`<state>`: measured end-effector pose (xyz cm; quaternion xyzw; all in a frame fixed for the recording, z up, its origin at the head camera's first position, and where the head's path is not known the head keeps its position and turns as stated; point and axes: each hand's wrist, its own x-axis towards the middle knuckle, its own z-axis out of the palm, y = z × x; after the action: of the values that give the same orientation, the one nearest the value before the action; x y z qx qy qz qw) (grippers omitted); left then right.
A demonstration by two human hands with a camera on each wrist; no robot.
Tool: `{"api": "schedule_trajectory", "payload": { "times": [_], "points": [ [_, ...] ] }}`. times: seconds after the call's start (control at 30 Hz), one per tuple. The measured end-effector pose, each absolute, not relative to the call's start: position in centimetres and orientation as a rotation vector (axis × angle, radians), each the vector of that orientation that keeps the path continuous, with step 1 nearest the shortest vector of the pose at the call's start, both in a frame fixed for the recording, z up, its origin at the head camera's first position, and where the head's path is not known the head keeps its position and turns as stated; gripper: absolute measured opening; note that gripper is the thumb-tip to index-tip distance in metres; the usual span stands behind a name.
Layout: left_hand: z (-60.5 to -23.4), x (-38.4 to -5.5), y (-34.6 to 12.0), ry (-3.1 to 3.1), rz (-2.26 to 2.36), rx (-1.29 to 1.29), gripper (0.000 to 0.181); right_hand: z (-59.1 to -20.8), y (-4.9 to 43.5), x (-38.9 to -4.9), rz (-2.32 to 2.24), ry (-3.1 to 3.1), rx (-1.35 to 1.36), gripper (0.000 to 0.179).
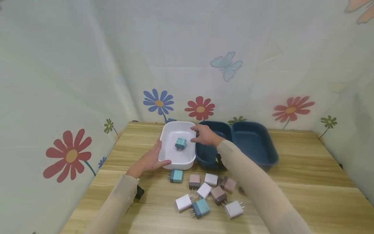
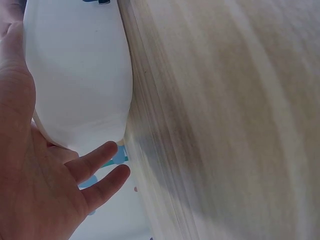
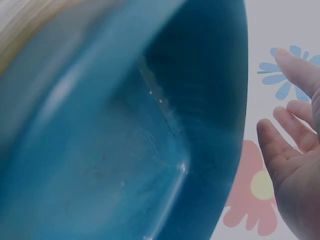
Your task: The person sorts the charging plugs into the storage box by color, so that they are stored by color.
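Observation:
My left hand rests against the near left corner of a white plastic bin, its thumb along the front and its fingers along the left side. In the left wrist view, two fingertips stick out past the bin's wall. Inside the bin lies one teal plug charger, prongs down. Over the bin's right rim hovers my right hand, fingers spread and nothing between them. The right wrist view shows that hand above a dark blue bin, with loosely extended fingers.
Several chargers lie scattered on the wooden table in front of the bins: teal, pinkish brown and white. A second blue compartment stands to the right. Behind hangs a flower-printed curtain.

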<state>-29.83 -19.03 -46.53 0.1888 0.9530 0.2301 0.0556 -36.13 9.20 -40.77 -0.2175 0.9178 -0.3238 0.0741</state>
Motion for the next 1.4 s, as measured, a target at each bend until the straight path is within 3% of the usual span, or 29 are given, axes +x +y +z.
{"api": "schedule_trajectory", "payload": {
  "times": [0.63, 1.4],
  "points": [
    [-46.5, -29.8, -19.0, 2.897, 0.686, 0.571, 0.106, -40.0, 12.9, -33.2, -0.884, 2.796, -0.93, 0.052],
    [-47.5, -30.4, -19.3, 2.891, 0.715, 0.567, 0.109, -40.8, 14.1, -24.5, -0.72, 2.58, -1.415, 0.039]
  ]
}}
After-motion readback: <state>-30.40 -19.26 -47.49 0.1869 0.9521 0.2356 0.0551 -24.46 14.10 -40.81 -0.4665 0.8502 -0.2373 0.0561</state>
